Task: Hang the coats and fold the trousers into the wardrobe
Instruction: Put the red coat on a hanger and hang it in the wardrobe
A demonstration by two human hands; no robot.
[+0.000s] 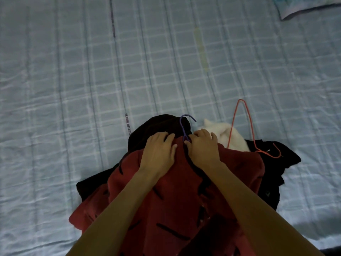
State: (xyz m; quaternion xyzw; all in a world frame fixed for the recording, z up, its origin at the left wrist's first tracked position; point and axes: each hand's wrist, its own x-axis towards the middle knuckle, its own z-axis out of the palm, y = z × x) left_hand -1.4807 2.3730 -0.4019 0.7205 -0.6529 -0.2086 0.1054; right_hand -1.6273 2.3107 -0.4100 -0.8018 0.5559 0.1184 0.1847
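Red coat (175,206), collar in curled grip of left hand (158,152) and right hand (203,147), purple hanger (182,126) between.

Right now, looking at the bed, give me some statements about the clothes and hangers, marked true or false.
1. The left hand and right hand both grip the red coat. True.
2. The purple hanger lies apart from the clothes. False: its hook sticks out at the red coat's collar, between the hands.
3. The orange hanger lies loose across the white garment and black clothes. True.
4. The white garment covers the red coat. False: it lies beyond it, near the right hand.
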